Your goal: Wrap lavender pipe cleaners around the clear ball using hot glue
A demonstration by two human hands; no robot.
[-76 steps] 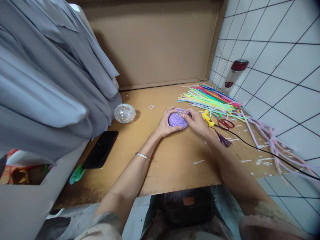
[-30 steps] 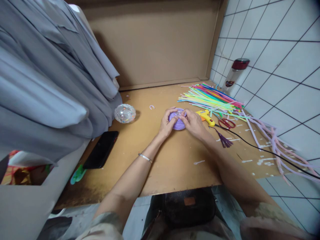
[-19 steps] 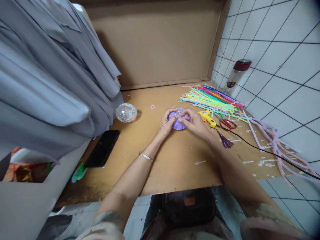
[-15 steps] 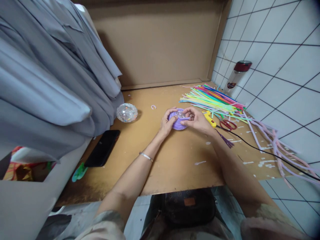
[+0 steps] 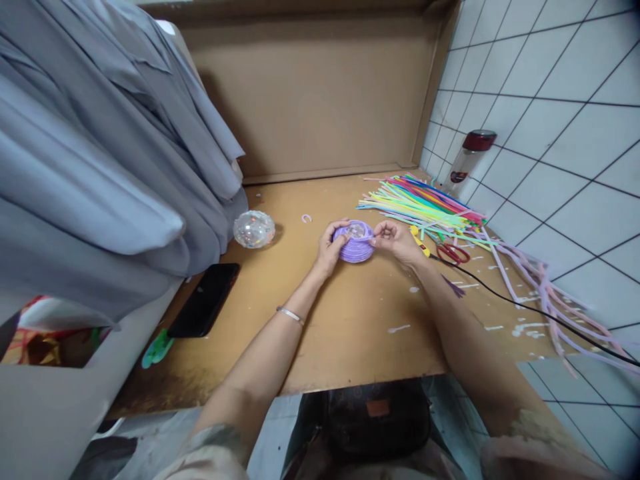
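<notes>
A round purple coiled piece (image 5: pixel 357 250) with a clear centre is held over the middle of the wooden table. My left hand (image 5: pixel 331 247) grips its left side, thumb on the upper rim. At the right rim, my right hand (image 5: pixel 395 241) has its fingers pinched together; what they hold is too small to make out, perhaps the strand's end. Just right of that hand lie a yellow glue gun (image 5: pixel 419 241), partly hidden, and red-handled scissors (image 5: pixel 453 253).
Coloured pipe cleaners (image 5: pixel 425 203) lie at the back right, with a bottle (image 5: pixel 469 162) beside the tiled wall. A clear ball (image 5: pixel 255 229) and a black phone (image 5: pixel 204 300) are on the left. A black cord (image 5: pixel 505 290) crosses the right side.
My right hand has moved slightly right, from over the purple piece's centre to its right rim. More of the coils now shows. My left hand still holds it.
</notes>
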